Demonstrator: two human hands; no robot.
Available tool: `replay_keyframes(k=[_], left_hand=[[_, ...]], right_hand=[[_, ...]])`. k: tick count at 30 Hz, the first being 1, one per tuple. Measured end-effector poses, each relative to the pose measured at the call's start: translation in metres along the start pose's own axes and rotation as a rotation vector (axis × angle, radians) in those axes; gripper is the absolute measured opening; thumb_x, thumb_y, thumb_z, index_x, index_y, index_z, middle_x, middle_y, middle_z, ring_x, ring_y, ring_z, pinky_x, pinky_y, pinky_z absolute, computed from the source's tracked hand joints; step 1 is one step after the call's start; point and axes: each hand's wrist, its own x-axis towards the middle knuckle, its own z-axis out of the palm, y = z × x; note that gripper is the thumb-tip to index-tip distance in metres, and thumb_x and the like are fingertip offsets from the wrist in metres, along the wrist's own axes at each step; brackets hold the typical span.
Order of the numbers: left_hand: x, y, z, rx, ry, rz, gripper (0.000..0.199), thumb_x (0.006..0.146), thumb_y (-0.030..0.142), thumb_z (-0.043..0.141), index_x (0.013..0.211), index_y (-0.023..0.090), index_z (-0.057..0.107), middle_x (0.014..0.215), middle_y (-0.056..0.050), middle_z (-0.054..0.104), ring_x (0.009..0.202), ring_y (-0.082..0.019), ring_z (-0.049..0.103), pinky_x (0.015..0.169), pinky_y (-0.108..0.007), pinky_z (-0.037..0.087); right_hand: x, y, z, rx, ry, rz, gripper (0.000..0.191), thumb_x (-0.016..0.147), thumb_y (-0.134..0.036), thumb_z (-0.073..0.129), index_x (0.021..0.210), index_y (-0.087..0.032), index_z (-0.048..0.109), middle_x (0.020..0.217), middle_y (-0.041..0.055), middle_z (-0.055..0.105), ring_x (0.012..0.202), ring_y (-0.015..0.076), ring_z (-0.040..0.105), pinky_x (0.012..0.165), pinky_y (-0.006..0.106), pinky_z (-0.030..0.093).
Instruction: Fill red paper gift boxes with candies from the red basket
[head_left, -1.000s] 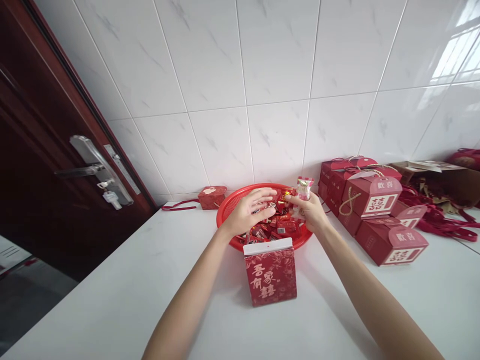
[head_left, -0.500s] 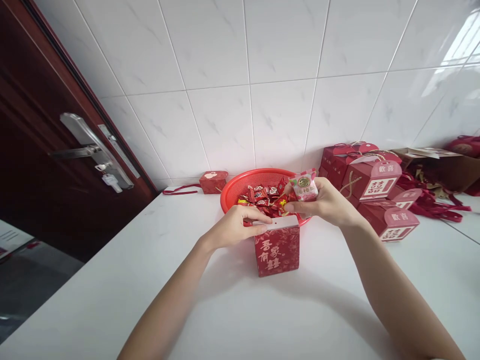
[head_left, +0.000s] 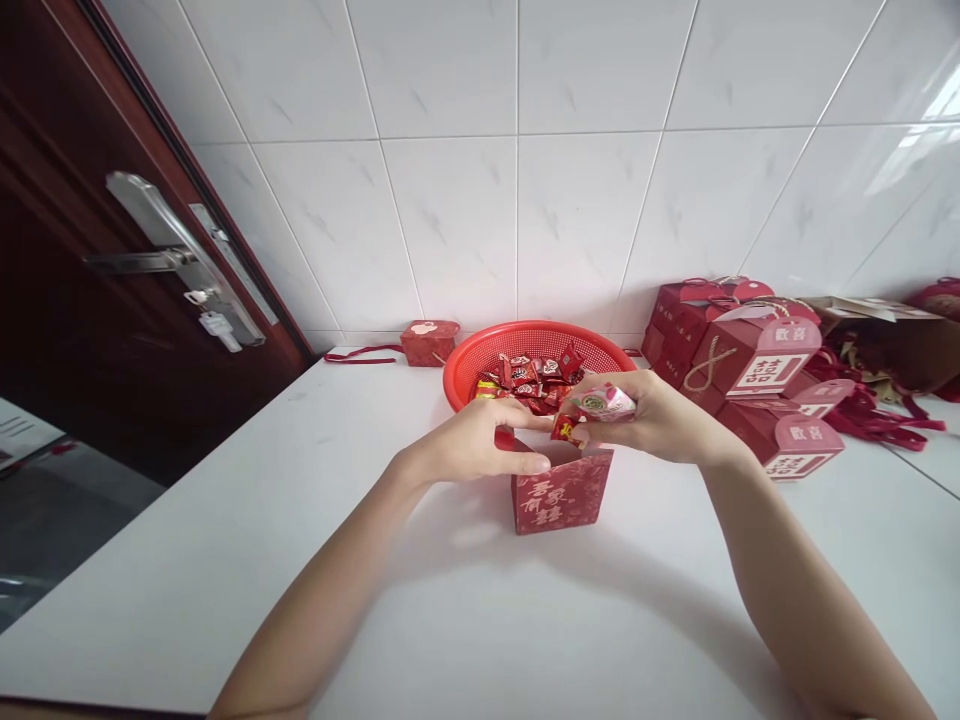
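In the head view, a red patterned cardboard box with pale lettering (head_left: 559, 500) stands with its top open on the smooth white tabletop (head_left: 225, 560). The left hand (head_left: 476, 442) is at its upper left side, thumb along the front edge and fingers toward the far edge, spanning the opening; whether it clasps the box, I cannot tell. The right hand (head_left: 664, 420) pinches a pink-and-white wrapped sweet (head_left: 604, 402) and a small red-and-yellow wrapped sweet (head_left: 564, 428) just above the opening. Directly behind, a round red perforated plastic basket (head_left: 525, 340) holds red wrapped sweets (head_left: 529, 375). To its right, red cardboard gift boxes with cord handles (head_left: 780, 365) are stacked
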Motion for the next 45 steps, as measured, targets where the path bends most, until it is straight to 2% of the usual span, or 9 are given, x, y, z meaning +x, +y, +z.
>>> replay_keyframes(k=[3,6,10,15,26,30,37,41,45], left_hand=[[-0.001,-0.001,0.000,-0.021,-0.013,-0.016,0.052,0.077,0.039,0.081,0.127,0.027,0.071,0.134,-0.005,0.067,0.127,-0.030,0.058,0.110,-0.041,0.045],[-0.001,-0.002,0.000,-0.024,-0.001,-0.019,0.056,0.075,0.042,0.083,0.127,0.027,0.071,0.138,-0.005,0.065,0.132,-0.030,0.055,0.113,-0.042,0.043],[0.000,-0.001,0.000,-0.012,0.001,-0.025,0.056,0.075,0.042,0.083,0.128,0.028,0.070,0.138,-0.005,0.065,0.132,-0.031,0.056,0.112,-0.043,0.044],[0.000,-0.002,0.000,-0.027,-0.019,-0.008,0.055,0.076,0.041,0.083,0.127,0.027,0.071,0.136,-0.006,0.066,0.131,-0.031,0.056,0.113,-0.044,0.043],[0.001,-0.001,0.001,-0.120,-0.049,0.020,0.043,0.077,0.033,0.082,0.118,0.025,0.075,0.127,-0.004,0.071,0.117,-0.029,0.066,0.105,-0.041,0.050],[0.001,-0.005,0.000,-0.100,-0.040,-0.005,0.053,0.073,0.040,0.084,0.123,0.025,0.072,0.134,-0.004,0.068,0.129,-0.031,0.059,0.111,-0.043,0.045],[0.001,-0.008,-0.001,-0.061,-0.036,-0.042,0.058,0.073,0.045,0.084,0.127,0.028,0.071,0.135,-0.003,0.068,0.131,-0.031,0.058,0.114,-0.042,0.043],[0.002,-0.008,-0.001,-0.068,-0.044,-0.034,0.058,0.072,0.043,0.085,0.126,0.028,0.071,0.138,-0.003,0.066,0.135,-0.031,0.054,0.115,-0.042,0.042],[0.002,-0.008,0.000,-0.083,-0.039,-0.019,0.059,0.072,0.043,0.085,0.127,0.027,0.071,0.137,-0.005,0.066,0.132,-0.032,0.057,0.113,-0.044,0.044]], right_hand=[[0.001,-0.002,0.002,-0.025,0.098,-0.035,0.019,0.084,-0.037,0.074,0.092,-0.020,0.071,0.088,0.0030,0.073,0.079,0.0195,0.066,0.066,0.028,0.052],[0.002,-0.005,0.004,0.097,0.214,-0.001,0.022,0.085,-0.041,0.073,0.085,-0.020,0.065,0.077,0.0022,0.069,0.064,0.0165,0.063,0.051,0.025,0.049],[0.004,-0.009,0.004,0.251,0.253,0.081,0.029,0.082,-0.045,0.074,0.077,-0.020,0.061,0.066,0.0010,0.065,0.049,0.0138,0.058,0.041,0.024,0.046],[0.003,-0.008,0.003,0.240,0.220,0.067,0.029,0.081,-0.046,0.076,0.081,-0.018,0.068,0.077,0.0040,0.068,0.067,0.0190,0.065,0.055,0.029,0.054],[0.002,-0.005,0.014,0.095,0.015,-0.075,0.027,0.098,-0.043,0.056,0.096,-0.022,0.073,0.095,0.0044,0.072,0.093,0.0226,0.067,0.083,0.035,0.055],[0.001,-0.009,0.013,0.085,0.123,-0.065,0.027,0.096,-0.045,0.058,0.091,-0.022,0.072,0.091,0.0049,0.071,0.091,0.0231,0.067,0.076,0.032,0.055],[0.001,-0.010,0.014,0.357,0.325,0.074,0.026,0.087,-0.047,0.068,0.091,-0.024,0.058,0.069,-0.0027,0.059,0.044,0.0116,0.051,0.042,0.027,0.043],[0.003,-0.005,0.016,0.576,0.344,0.122,0.019,0.087,-0.043,0.063,0.093,-0.028,0.055,0.079,-0.0021,0.066,0.047,0.0152,0.059,0.042,0.028,0.046],[0.006,-0.006,0.019,0.509,0.459,0.007,0.016,0.086,-0.041,0.066,0.094,-0.027,0.064,0.089,0.0004,0.071,0.076,0.0215,0.070,0.064,0.032,0.057]])
